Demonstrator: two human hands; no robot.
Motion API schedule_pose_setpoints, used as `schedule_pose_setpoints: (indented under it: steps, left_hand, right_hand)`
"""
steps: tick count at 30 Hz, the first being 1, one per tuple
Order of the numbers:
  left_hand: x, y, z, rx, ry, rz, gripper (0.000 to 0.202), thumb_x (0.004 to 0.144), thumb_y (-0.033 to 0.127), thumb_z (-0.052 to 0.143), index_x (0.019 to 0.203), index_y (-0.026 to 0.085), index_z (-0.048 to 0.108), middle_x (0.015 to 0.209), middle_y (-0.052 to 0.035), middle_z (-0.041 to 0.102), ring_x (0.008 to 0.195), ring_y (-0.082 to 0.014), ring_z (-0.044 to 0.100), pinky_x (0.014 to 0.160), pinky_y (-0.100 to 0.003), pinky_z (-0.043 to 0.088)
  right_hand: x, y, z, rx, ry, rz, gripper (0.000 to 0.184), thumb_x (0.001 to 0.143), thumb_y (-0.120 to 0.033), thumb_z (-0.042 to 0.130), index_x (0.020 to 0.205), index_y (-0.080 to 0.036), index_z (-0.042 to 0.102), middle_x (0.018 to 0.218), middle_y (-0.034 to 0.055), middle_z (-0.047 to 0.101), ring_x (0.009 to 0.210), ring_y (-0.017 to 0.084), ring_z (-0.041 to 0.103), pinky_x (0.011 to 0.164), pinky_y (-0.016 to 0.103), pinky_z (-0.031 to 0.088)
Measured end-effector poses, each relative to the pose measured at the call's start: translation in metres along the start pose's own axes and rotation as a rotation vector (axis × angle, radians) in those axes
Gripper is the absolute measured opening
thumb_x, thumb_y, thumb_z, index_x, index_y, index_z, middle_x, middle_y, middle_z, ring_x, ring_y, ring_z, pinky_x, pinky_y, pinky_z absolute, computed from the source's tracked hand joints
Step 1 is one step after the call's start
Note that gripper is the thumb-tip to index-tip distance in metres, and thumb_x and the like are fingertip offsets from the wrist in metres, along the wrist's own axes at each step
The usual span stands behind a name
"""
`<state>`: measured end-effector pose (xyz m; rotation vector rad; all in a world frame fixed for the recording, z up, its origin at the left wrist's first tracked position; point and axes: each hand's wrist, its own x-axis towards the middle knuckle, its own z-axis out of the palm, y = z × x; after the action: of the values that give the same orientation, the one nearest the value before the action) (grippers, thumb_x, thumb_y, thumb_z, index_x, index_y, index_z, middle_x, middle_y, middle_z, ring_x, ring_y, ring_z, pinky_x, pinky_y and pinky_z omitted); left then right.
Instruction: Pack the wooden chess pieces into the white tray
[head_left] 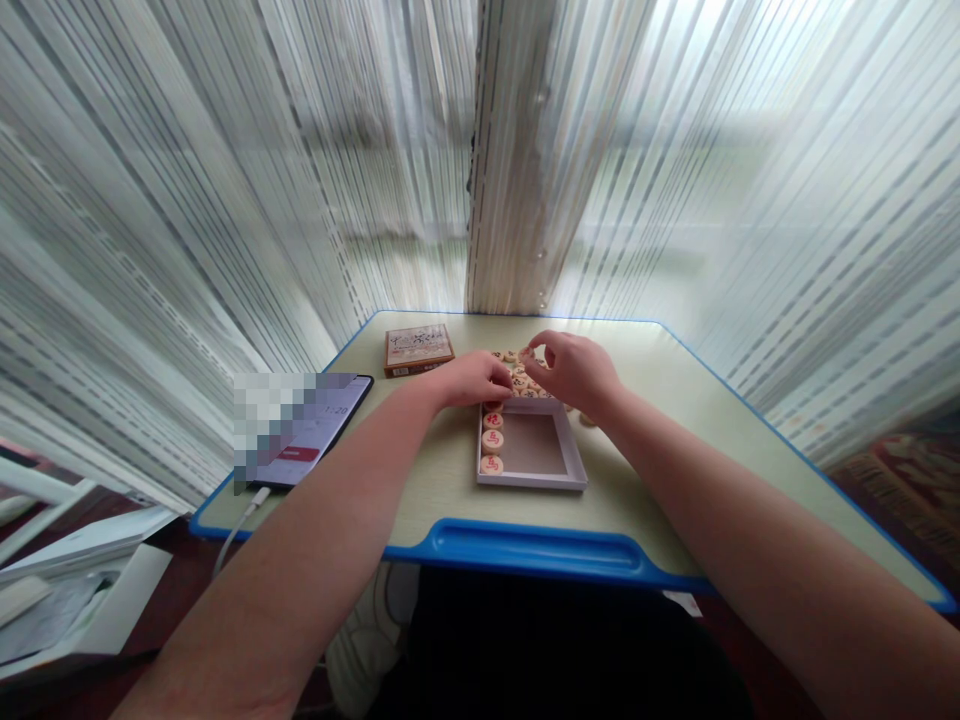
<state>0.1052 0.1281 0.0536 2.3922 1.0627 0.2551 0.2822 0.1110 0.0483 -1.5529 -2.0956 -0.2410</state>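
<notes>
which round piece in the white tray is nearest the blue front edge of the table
The front piece in the left-hand row, in the near left corner of the white tray; the other pieces line up behind it, toward the left hand.

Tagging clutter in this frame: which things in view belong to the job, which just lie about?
In the job:
pieces, some in the tray, some by the left hand and right hand
tray

Lying about, apparently:
printed box, untouched, though perhaps related
phone
cable
white box, lower left
</notes>
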Motion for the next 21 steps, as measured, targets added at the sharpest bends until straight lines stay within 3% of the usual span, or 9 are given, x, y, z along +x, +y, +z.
schedule_pose_setpoints:
  steps: [15, 18, 21]
  left_hand:
    - [0.001, -0.004, 0.001, -0.028, 0.018, -0.001, 0.023, 0.07, 0.023, 0.052, 0.077, 0.011, 0.07, 0.065, -0.0013, 0.063, 0.061, -0.0115, 0.052, 0.058, -0.021, 0.037]
    - [0.0, -0.003, 0.0, -0.024, 0.022, -0.001, 0.024, 0.071, 0.024, 0.053, 0.079, 0.011, 0.072, 0.065, -0.0015, 0.064, 0.062, -0.0119, 0.053, 0.06, -0.02, 0.038]
    - [-0.001, -0.001, 0.0, -0.037, 0.023, -0.008, 0.024, 0.07, 0.024, 0.055, 0.08, 0.011, 0.072, 0.065, -0.0015, 0.065, 0.063, -0.0118, 0.054, 0.059, -0.02, 0.038]
  right_hand:
    - [0.003, -0.001, -0.001, -0.028, -0.201, 0.077, 0.029, 0.074, -0.043, 0.052, 0.086, -0.02, 0.065, 0.081, 0.0056, 0.067, 0.069, 0.018, 0.057, 0.056, 0.026, 0.035]
    - [0.005, -0.006, -0.011, 0.099, -0.297, 0.112, 0.029, 0.073, -0.044, 0.053, 0.082, -0.019, 0.066, 0.076, 0.0044, 0.066, 0.065, 0.015, 0.056, 0.053, 0.025, 0.035]
    - [0.002, -0.016, -0.031, 0.109, -0.48, 0.118, 0.026, 0.07, -0.041, 0.058, 0.08, -0.019, 0.068, 0.069, 0.0035, 0.065, 0.06, 0.015, 0.055, 0.049, 0.024, 0.034]
